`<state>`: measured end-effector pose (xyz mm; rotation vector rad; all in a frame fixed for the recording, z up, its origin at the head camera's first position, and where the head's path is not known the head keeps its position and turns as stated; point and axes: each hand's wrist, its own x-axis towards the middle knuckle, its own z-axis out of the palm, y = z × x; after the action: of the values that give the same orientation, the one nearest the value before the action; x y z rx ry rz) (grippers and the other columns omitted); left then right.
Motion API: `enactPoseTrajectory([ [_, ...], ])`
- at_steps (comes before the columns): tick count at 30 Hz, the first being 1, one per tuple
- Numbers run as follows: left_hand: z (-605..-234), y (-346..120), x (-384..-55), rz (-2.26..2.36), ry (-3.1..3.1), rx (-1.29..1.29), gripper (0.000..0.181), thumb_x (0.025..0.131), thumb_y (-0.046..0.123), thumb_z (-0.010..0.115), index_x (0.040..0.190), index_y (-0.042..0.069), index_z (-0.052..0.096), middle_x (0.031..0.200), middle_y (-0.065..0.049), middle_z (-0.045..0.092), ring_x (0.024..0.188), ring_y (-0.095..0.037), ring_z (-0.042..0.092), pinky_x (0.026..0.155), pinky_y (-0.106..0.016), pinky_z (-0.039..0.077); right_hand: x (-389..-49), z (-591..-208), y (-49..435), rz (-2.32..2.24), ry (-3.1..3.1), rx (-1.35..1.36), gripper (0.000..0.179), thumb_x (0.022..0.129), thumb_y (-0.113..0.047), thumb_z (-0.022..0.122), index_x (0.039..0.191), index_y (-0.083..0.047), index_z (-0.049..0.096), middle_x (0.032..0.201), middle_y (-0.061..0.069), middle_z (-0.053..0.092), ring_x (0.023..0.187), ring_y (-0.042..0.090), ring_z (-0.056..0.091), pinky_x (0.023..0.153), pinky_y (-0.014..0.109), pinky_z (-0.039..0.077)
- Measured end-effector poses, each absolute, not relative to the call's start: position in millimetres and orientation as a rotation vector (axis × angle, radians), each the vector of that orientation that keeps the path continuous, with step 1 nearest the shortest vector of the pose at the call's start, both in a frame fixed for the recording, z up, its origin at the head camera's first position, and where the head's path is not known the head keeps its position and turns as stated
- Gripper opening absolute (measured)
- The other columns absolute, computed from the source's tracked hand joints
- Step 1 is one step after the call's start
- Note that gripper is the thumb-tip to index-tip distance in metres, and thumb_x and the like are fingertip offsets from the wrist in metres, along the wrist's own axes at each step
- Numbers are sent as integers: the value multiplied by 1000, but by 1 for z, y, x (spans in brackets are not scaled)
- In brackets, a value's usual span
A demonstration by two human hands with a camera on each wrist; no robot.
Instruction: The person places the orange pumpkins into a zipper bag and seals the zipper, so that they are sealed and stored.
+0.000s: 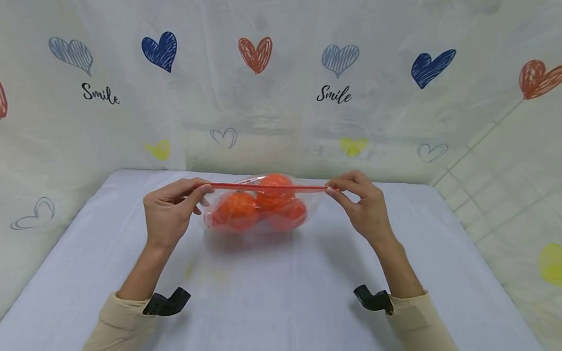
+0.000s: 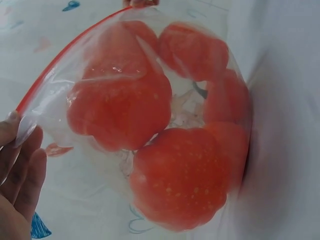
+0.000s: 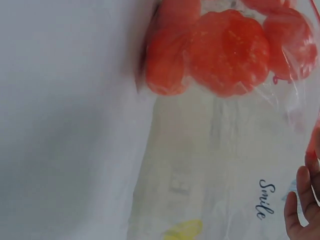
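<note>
A clear zip bag [image 1: 268,187] with a red strip along its mouth stands on the table, its strip pulled nearly straight and level. Inside are several red-orange, lobed tomatoes [image 1: 237,210], pressed together; the left wrist view shows the tomatoes [image 2: 180,177] through the plastic. My left hand [image 1: 175,209] pinches the strip's left end between thumb and fingers. At the opposite end, my right hand [image 1: 361,204] pinches the strip too. In the right wrist view only part of the right hand [image 3: 305,195] shows, at the edge.
A white cloth covers the table [image 1: 263,303]. Behind it hangs a pale sheet [image 1: 289,117] printed with hearts and the word "Smile". Black strap-like pieces [image 1: 167,301] sit at both sleeve cuffs.
</note>
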<state>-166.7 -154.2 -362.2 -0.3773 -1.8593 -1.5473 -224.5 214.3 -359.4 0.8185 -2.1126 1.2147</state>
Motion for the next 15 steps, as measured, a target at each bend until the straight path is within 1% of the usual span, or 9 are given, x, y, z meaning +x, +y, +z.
enactPoseTrajectory([
  [5,-364,-154,-169,-1556,-1899,-378,16,88,8,82,103,3,82,87,11,77,63,-10,65,57,-20,58,-227,-362,225,1222,-2113,810,24,82,7,81,103,-5,82,94,9,70,91,0,61,83,10,49],
  [10,-365,-154,-169,-1573,-1921,-363,20,89,13,82,105,2,82,88,6,78,64,-9,65,60,-22,59,-227,-363,229,1230,-2083,832,25,80,10,82,102,-3,82,92,9,70,89,0,62,81,9,49],
  [11,-366,-154,-169,-1579,-1923,-359,20,89,12,82,106,1,81,88,6,78,63,-9,65,60,-21,59,-227,-363,228,1226,-2074,832,26,79,11,81,102,-2,82,91,10,70,88,0,62,81,8,49],
  [15,-367,-152,-168,-1591,-1924,-338,21,89,10,82,107,-1,81,89,15,77,63,-9,65,62,-20,59,-231,-369,227,1232,-2051,813,28,77,17,80,100,3,80,90,15,69,85,3,62,81,7,50],
])
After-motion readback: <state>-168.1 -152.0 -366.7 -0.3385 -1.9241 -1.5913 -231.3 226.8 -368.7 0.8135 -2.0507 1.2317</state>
